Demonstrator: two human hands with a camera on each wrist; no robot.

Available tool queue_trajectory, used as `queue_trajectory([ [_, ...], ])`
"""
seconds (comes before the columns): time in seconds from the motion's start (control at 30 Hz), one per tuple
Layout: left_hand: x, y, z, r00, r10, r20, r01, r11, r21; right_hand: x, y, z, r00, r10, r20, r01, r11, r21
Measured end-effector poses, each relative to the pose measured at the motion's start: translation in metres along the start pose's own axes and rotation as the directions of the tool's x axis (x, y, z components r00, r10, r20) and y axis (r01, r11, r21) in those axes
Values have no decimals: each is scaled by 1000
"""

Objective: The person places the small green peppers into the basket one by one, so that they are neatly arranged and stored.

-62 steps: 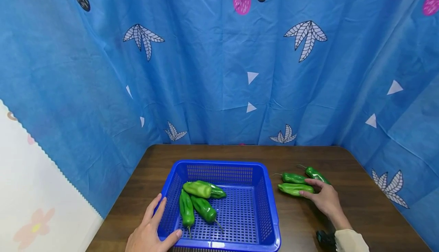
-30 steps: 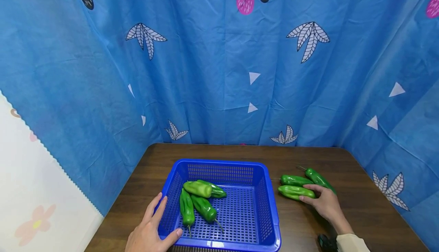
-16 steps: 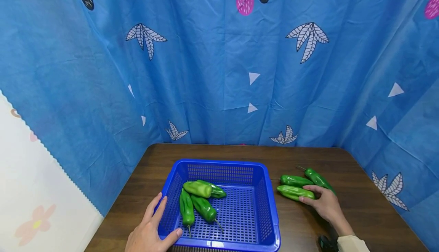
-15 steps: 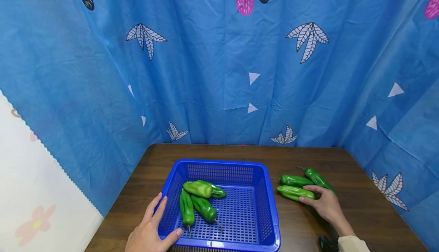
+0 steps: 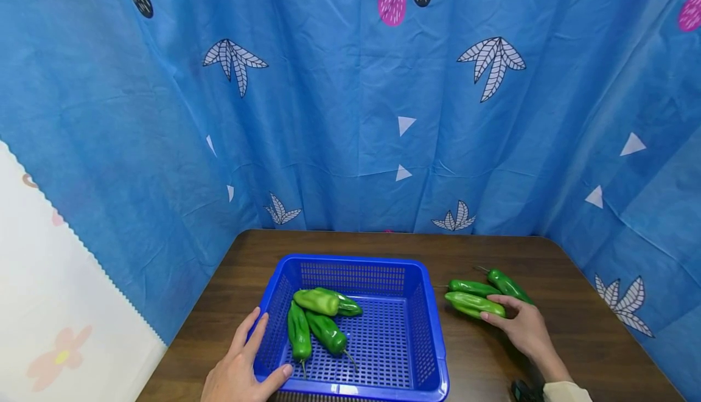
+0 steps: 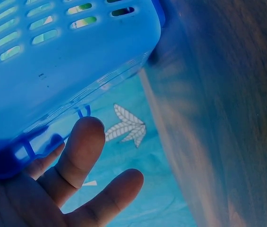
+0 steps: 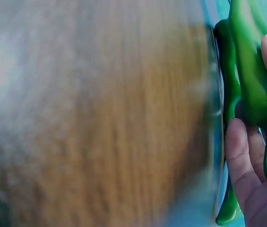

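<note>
My right hand [image 5: 524,328] holds a light green pepper [image 5: 474,304] between thumb and fingers, low over the table on the right. In the right wrist view the same pepper [image 7: 251,71] has its stem hanging toward the palm. Just behind it lie two darker green peppers, one crosswise [image 5: 472,287] and one slanting [image 5: 508,285]. My left hand [image 5: 238,359] rests at the near left corner of a blue plastic basket [image 5: 350,259], thumb at the front rim. Its fingers lie fairly straight along the outside. Several green peppers [image 5: 327,332] lie in the basket's left half.
A brown wooden table [image 5: 323,241] carries everything. Behind and beside it hangs a blue patterned curtain [image 5: 356,146], with a white flowered cloth [image 5: 66,304] at the left. A small dark object [image 5: 524,391] shows near my right wrist.
Over two seconds my right hand has drawn the light green pepper slightly toward me, apart from the one behind. Lately it has shifted a little to the right. The left hand stays put.
</note>
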State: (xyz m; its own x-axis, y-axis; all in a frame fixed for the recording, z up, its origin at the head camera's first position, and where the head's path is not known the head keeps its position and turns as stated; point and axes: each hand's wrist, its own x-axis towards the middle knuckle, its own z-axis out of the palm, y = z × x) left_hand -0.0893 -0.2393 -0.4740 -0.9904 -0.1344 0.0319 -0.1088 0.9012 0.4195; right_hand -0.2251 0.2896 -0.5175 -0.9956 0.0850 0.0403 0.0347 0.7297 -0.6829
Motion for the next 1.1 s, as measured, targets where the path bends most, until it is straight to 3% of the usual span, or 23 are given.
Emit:
queue_trajectory([
  [0.23, 1, 2, 0, 1000, -2, 15, 2, 1000, 6, -1, -1, -4, 999, 6, -42, -5, 1000, 10],
  [0.53, 3, 4, 2, 999, 30, -15, -30, 999, -12, -6, -6, -11, 997, 6, -80, -6, 1000, -5],
  [0.8, 1, 2, -2, 999, -15, 40, 15, 1000, 20, -6, -14, -9, 995, -17, -96, 22, 998, 56],
  [1.1, 1, 1, -3, 998, -26, 54, 25, 999, 25, -2, -26, -13, 993, -5, -121, 16, 996, 90],
])
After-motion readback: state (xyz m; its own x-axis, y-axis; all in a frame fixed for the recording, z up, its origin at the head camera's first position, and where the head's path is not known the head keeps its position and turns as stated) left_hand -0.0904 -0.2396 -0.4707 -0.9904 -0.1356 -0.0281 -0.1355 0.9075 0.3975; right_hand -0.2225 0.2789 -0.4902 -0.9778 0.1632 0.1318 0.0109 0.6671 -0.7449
